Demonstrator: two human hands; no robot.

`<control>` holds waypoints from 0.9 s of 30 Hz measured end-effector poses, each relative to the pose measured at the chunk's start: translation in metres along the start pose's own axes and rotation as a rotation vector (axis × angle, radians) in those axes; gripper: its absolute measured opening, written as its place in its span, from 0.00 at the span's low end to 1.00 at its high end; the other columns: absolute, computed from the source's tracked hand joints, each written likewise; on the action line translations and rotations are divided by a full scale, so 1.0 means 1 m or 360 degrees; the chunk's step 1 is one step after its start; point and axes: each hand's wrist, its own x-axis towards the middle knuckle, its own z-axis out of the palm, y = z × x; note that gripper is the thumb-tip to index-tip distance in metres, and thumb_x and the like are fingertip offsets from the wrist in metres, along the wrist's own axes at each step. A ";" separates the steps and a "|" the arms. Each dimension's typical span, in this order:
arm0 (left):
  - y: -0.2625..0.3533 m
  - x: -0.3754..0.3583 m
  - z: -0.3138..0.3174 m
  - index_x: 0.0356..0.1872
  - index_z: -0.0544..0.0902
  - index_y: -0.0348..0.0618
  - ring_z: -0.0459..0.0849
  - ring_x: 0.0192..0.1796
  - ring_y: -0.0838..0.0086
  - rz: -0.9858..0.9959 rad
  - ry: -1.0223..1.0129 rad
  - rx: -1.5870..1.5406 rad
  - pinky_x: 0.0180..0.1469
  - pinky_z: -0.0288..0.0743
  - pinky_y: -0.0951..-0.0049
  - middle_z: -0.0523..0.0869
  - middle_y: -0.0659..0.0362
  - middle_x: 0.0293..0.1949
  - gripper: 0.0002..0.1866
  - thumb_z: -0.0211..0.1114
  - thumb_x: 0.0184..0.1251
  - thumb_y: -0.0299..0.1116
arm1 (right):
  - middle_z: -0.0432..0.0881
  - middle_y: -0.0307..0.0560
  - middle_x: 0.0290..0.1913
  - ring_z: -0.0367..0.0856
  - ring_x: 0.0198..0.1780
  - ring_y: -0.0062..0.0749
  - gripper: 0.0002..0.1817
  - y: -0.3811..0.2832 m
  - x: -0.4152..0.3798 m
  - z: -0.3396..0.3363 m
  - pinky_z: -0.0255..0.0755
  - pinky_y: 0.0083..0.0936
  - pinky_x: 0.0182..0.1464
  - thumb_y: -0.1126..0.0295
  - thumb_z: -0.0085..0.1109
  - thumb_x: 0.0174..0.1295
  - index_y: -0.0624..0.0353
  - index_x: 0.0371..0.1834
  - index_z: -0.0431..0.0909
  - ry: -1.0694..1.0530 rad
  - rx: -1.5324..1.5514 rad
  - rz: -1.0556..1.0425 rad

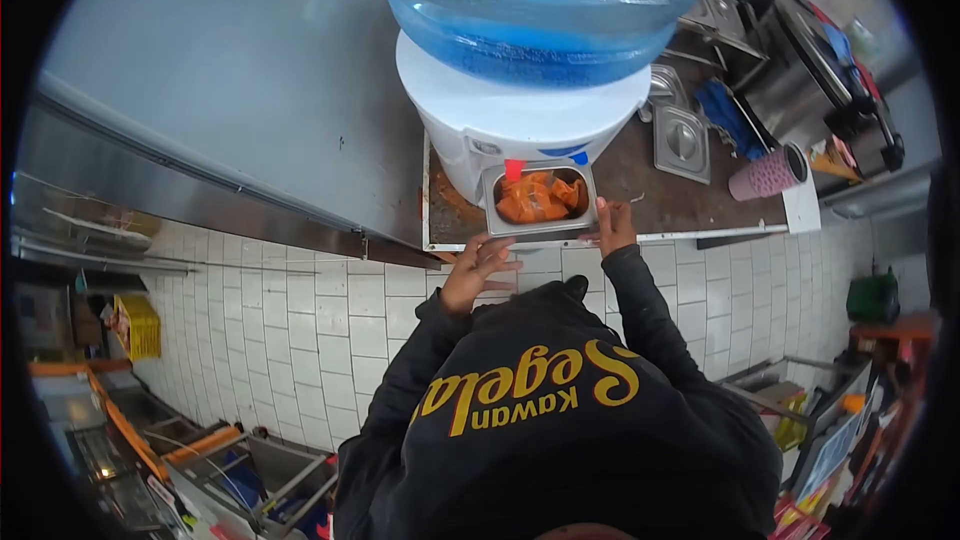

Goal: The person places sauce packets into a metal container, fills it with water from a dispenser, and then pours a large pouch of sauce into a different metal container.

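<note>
A small rectangular steel food pan sits at the front of a white water dispenser, under its red tap and blue tap. Inside the pan lies crumpled orange stuff, which looks like a filled plastic bag. My left hand is by the pan's near left corner, its fingers spread and not wrapped round it. At the pan's right end, my right hand has its fingertips against the rim, fingers apart. What supports the pan from below is hidden.
A big blue water bottle tops the dispenser. On the brown counter are steel lids, a pink patterned cup and a large steel pot. A grey metal panel stands on the left; white floor tiles lie below.
</note>
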 end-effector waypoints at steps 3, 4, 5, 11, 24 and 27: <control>0.007 0.002 -0.006 0.60 0.57 0.43 0.76 0.57 0.56 -0.0003 -0.0008 0.0009 0.48 0.79 0.58 0.70 0.49 0.60 0.22 0.52 0.71 0.37 | 0.76 0.56 0.40 0.78 0.39 0.40 0.17 0.008 -0.030 0.013 0.67 0.33 0.48 0.60 0.59 0.60 0.64 0.42 0.70 0.0789 -0.0975 -0.1390; 0.008 0.003 -0.008 0.59 0.57 0.41 0.76 0.57 0.56 -0.0018 0.0028 -0.0037 0.47 0.79 0.59 0.70 0.48 0.59 0.22 0.52 0.71 0.38 | 0.76 0.56 0.40 0.78 0.39 0.40 0.17 -0.002 -0.044 0.022 0.67 0.33 0.48 0.60 0.59 0.60 0.64 0.42 0.70 0.0819 -0.0973 -0.1387; 0.011 0.003 -0.008 0.58 0.59 0.40 0.77 0.56 0.57 -0.0009 0.0097 -0.0037 0.46 0.79 0.59 0.71 0.50 0.56 0.23 0.54 0.70 0.41 | 0.77 0.53 0.37 0.78 0.37 0.40 0.16 -0.010 -0.051 0.030 0.68 0.33 0.47 0.61 0.59 0.60 0.64 0.40 0.72 0.0613 -0.0896 -0.1473; 0.008 0.010 -0.006 0.56 0.62 0.40 0.78 0.51 0.61 0.0080 0.0248 -0.0078 0.44 0.80 0.59 0.70 0.54 0.50 0.24 0.56 0.68 0.45 | 0.80 0.43 0.21 0.78 0.21 0.28 0.21 -0.075 -0.055 0.085 0.70 0.22 0.28 0.52 0.55 0.62 0.63 0.28 0.77 -0.0132 -0.0802 -0.1230; -0.052 -0.053 -0.063 0.52 0.67 0.42 0.79 0.49 0.63 -0.0074 0.0365 -0.0167 0.46 0.80 0.59 0.75 0.51 0.52 0.16 0.52 0.71 0.40 | 0.73 0.34 0.13 0.68 0.12 0.15 0.23 -0.101 -0.039 0.090 0.60 0.13 0.15 0.46 0.57 0.59 0.57 0.21 0.78 -0.0528 -0.0375 -0.0281; -0.051 -0.057 -0.062 0.53 0.66 0.41 0.79 0.48 0.64 -0.0103 0.0326 -0.0135 0.46 0.80 0.61 0.75 0.51 0.52 0.16 0.52 0.71 0.39 | 0.73 0.34 0.12 0.68 0.11 0.13 0.22 -0.103 -0.029 0.091 0.59 0.11 0.13 0.48 0.60 0.58 0.57 0.21 0.77 -0.0512 -0.0396 -0.0294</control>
